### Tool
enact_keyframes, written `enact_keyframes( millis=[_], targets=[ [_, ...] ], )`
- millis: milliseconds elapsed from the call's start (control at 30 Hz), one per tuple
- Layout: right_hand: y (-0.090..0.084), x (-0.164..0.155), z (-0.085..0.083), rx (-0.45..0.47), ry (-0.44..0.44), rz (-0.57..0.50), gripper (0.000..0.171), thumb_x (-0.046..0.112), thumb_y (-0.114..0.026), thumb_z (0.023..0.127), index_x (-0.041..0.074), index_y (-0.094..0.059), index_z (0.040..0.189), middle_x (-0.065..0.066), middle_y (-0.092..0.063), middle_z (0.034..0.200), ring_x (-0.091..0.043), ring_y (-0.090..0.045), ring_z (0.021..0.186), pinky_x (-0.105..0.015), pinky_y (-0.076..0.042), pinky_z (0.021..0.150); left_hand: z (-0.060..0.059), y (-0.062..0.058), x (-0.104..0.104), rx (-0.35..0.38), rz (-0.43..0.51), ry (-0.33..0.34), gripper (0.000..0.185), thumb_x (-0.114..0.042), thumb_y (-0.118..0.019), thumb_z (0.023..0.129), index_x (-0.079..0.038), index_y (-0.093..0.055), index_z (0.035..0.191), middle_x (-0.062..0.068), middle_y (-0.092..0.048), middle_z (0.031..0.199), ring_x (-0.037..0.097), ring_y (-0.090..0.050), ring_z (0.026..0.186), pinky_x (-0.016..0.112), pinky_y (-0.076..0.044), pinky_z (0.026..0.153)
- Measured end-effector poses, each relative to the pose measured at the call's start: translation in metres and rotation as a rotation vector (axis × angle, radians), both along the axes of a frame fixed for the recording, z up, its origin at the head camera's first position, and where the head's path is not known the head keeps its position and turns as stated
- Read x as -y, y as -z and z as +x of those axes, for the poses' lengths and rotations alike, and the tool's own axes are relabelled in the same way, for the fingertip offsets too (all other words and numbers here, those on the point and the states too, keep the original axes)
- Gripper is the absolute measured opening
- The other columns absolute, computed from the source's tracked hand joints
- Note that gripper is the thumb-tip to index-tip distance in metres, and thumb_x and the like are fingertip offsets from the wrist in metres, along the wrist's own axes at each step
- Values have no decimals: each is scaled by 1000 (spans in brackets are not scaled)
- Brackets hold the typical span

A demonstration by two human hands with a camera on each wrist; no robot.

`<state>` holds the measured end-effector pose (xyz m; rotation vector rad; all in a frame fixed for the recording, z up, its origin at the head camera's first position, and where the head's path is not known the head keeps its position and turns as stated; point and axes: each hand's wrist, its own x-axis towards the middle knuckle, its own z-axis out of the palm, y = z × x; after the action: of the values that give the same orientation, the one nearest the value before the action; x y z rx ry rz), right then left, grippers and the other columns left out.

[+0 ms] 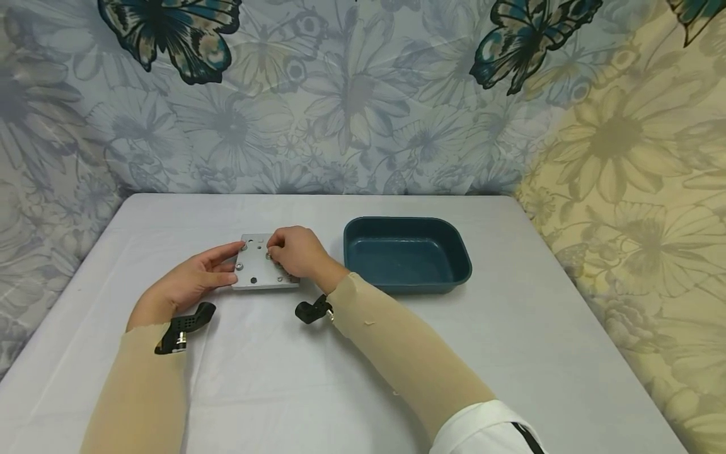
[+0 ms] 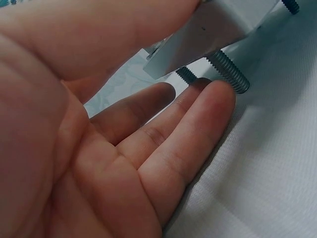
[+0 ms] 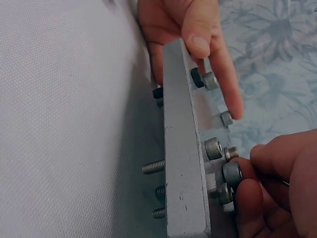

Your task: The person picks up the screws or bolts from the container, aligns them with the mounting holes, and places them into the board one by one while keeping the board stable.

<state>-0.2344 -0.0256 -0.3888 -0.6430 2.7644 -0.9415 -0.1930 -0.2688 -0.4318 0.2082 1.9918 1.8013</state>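
**Two hands on a bolted plate at the middle of the table**

The table (image 1: pixel 510 353), draped in white cloth, fills the lower frame of the head view, with flowered and butterfly-printed fabric behind it. Right of centre sits an empty dark teal bin (image 1: pixel 406 253). Just left of the bin, at the middle of the frame, is a square grey metal plate (image 1: pixel 256 272), raised off the cloth on the threaded ends of the bolts that pass through it.

The left hand (image 1: pixel 190 280) steadies the plate from its left edge: the thumb lies on top, and in the left wrist view the straight fingers (image 2: pixel 198 124) reach under it, one fingertip touching a bolt's threaded end (image 2: pixel 229 72). That hand clamps rather than curls. The right hand (image 1: pixel 297 251) covers the plate's upper right part, its curled fingers (image 3: pixel 247 191) pinching a socket-head bolt (image 3: pixel 232 173) on the top face. Several more bolt heads stand around it.

As I judge it, the plate stands on only a few thin bolt ends on soft cloth, so a hard twist from the right hand could rock or slide it if the left thumb eases. A freed bolt could roll off across the cloth. The left fingertips under the plate could be pinched if it is pressed down.
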Motion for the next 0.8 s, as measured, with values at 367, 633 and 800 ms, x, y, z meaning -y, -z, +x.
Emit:
enact_keyframes(
  millis=[367,633,800],
  targets=[
    [-10,-24,7,333,263,-801,14,9,-62,98,3,-72,105,-6,-71,99,-19,-69,85,-33,-56,74,-2,-1,-1,-13,-38,-16,86,-12,-76,90,-11,-26,159,9,-15,164,25,-39,135,24,-48,92],
    [-32,-73,28,347,316,-1075,19,8,-60,98,1,-70,112,-11,-69,111,-27,-68,93,-33,-55,75,-1,-1,-1,-6,-27,-15,87,-11,-76,89,-11,-25,159,9,-14,164,28,-35,137,22,-47,93],
    [-40,-109,36,123,308,-887,23,14,-62,98,7,-70,118,-5,-68,116,-21,-65,98,-42,-53,82,0,-2,-1,-7,-53,-13,88,-15,-77,89,-13,-25,160,12,-14,164,30,-33,139,21,-47,92]
  ],
)
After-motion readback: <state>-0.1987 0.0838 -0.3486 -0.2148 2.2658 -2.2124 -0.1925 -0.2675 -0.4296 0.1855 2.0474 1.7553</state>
